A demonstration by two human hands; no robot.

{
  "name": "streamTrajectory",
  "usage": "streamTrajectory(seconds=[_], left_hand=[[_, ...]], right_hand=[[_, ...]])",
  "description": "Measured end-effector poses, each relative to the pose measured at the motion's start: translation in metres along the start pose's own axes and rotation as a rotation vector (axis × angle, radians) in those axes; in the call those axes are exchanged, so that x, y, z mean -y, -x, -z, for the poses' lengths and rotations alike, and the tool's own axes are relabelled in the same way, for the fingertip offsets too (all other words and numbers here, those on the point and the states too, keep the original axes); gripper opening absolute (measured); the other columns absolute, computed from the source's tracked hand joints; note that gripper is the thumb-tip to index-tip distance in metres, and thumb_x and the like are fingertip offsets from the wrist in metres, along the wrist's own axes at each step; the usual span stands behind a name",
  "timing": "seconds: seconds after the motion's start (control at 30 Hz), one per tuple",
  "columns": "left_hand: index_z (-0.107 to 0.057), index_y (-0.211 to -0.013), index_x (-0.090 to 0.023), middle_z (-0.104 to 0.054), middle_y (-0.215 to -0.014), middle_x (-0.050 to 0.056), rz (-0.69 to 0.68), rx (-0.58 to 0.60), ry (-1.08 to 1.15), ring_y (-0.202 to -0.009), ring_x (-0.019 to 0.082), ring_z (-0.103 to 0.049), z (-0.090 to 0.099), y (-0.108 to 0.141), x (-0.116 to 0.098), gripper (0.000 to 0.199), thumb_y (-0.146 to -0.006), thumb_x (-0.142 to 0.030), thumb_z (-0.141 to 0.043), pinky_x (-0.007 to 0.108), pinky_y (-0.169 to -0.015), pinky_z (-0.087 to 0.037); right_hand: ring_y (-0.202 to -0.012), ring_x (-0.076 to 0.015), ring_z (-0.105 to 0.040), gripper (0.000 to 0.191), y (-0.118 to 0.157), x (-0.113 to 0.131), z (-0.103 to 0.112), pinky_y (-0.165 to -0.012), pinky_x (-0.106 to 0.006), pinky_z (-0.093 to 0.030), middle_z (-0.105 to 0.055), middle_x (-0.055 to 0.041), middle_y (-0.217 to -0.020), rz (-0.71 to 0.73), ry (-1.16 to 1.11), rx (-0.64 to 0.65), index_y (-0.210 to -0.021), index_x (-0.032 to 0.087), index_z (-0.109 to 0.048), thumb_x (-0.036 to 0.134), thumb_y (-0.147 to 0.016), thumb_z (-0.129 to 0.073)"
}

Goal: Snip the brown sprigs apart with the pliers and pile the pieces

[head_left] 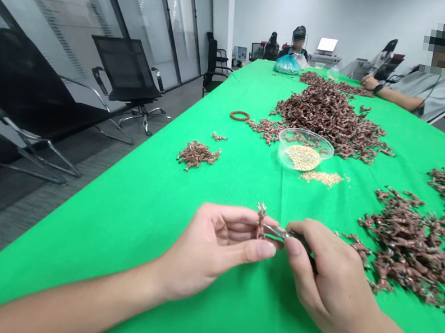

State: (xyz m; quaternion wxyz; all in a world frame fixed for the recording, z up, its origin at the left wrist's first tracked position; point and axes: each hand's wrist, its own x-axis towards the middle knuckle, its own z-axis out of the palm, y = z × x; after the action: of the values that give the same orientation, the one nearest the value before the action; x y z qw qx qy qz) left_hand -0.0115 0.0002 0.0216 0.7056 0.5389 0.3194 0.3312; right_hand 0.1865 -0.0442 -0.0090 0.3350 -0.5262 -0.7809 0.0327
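In the head view, my left hand [220, 243] pinches a small brown deer figurine [259, 226] upright between thumb and fingers, its pale antlers pointing up. My right hand [328, 269] is closed around a slim tool [277, 232] with a silver tip and a dark handle; its exact kind is mostly hidden by my fingers. The tip reaches the figurine's right side, though whether it touches cannot be made out. Just right of my right hand lies a pile of similar brown figurines [418, 245]. A smaller heap of figurines [198, 154] sits beyond my left hand.
A clear plastic tub [284, 157] holds small golden pieces, with more loose golden bits [323, 177] beside it. Behind stands a large figurine pile [329, 113]. A brown ring [239, 116] lies on the green cloth [132, 219]. A co-worker [414, 90] sits at right; chairs [130, 68] stand left.
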Motion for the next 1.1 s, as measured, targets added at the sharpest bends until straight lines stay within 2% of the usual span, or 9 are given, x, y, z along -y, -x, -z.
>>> streamTrajectory(seconds=[0.2,0.37,0.47,0.67,0.8,0.93,1.1], left_hand=[[-0.075,-0.103,-0.014,-0.079,-0.105,0.007,-0.006,-0.008,-0.019,-0.102,0.023,-0.073,0.000,0.002,0.002,0.027,-0.078,-0.022,-0.080,0.027,-0.091,-0.059],[-0.075,-0.104,-0.016,-0.078,-0.106,0.006,-0.006,-0.003,-0.052,-0.101,0.022,-0.074,0.000,0.002,0.004,0.026,-0.079,-0.024,-0.079,0.026,-0.091,-0.058],[-0.076,-0.105,-0.018,-0.079,-0.106,0.004,-0.013,0.009,-0.079,-0.103,0.023,-0.073,0.002,0.002,0.006,0.026,-0.080,-0.026,-0.079,0.027,-0.092,-0.058],[-0.077,-0.107,-0.017,-0.079,-0.103,0.004,-0.049,0.005,-0.240,-0.102,0.026,-0.073,0.006,0.002,0.004,0.031,-0.079,-0.029,-0.079,0.031,-0.093,-0.058],[-0.078,-0.107,-0.016,-0.079,-0.105,0.004,-0.109,-0.002,-0.358,-0.101,0.026,-0.073,0.009,0.000,0.002,0.031,-0.078,-0.028,-0.079,0.031,-0.094,-0.058],[-0.078,-0.107,-0.018,-0.078,-0.110,0.004,-0.163,0.010,-0.437,-0.102,0.025,-0.072,0.013,-0.001,0.001,0.031,-0.078,-0.028,-0.079,0.032,-0.098,-0.055],[-0.077,-0.110,-0.017,-0.077,-0.112,0.006,-0.177,0.009,-0.437,-0.104,0.024,-0.071,0.014,-0.003,-0.001,0.032,-0.080,-0.027,-0.078,0.033,-0.099,-0.053]], right_hand=[[-0.066,-0.0156,-0.051,0.020,0.001,0.000,0.000,-0.061,-0.030,-0.039,-0.055,-0.0028,-0.075,0.030,0.064,-0.007,-0.094,0.017,-0.055,0.031,-0.101,-0.043],[-0.062,-0.0173,-0.051,0.023,0.001,-0.001,0.001,-0.058,-0.032,-0.035,-0.053,-0.0041,-0.071,0.118,0.198,-0.063,-0.089,0.015,-0.055,0.031,-0.101,-0.043],[-0.060,-0.0174,-0.050,0.023,0.002,0.000,0.002,-0.057,-0.032,-0.034,-0.053,-0.0036,-0.069,0.139,0.221,-0.054,-0.089,0.015,-0.056,0.030,-0.101,-0.043],[-0.055,-0.0161,-0.051,0.027,0.004,0.004,0.003,-0.053,-0.031,-0.032,-0.054,-0.0007,-0.065,0.008,0.066,0.058,-0.086,0.020,-0.055,0.035,-0.102,-0.039],[-0.046,-0.0122,-0.040,0.033,0.001,0.008,0.006,-0.049,-0.030,-0.028,-0.045,0.0042,-0.055,-0.092,-0.117,0.160,-0.073,0.023,-0.046,0.037,-0.102,-0.039],[-0.044,-0.0107,-0.033,0.036,-0.001,0.012,0.009,-0.048,-0.030,-0.024,-0.039,0.0067,-0.052,-0.165,-0.232,0.222,-0.069,0.023,-0.041,0.039,-0.101,-0.042],[-0.046,-0.0104,-0.033,0.036,-0.003,0.012,0.010,-0.049,-0.030,-0.025,-0.041,0.0065,-0.054,-0.167,-0.243,0.214,-0.069,0.022,-0.042,0.039,-0.101,-0.042]])
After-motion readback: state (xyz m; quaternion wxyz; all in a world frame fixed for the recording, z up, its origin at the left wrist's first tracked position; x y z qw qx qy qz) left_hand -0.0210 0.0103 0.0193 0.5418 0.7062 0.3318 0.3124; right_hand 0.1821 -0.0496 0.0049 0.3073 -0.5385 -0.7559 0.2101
